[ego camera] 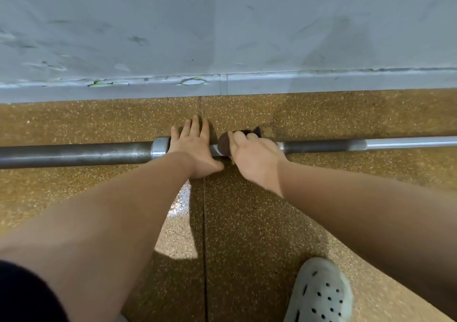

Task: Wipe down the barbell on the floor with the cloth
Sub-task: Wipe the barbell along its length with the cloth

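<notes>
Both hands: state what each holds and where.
The right hand clutches the dark cloth, bunched around the barbell shaft. The left hand holds nothing; it lies flat on the bar.

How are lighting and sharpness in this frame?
Head view: mostly sharp; wide-angle bend curves the skirting board; glare patch on the floor between the forearms; arm shadows darken the floor; cloth under the right hand looks slightly soft; barbell evenly lit.
</notes>
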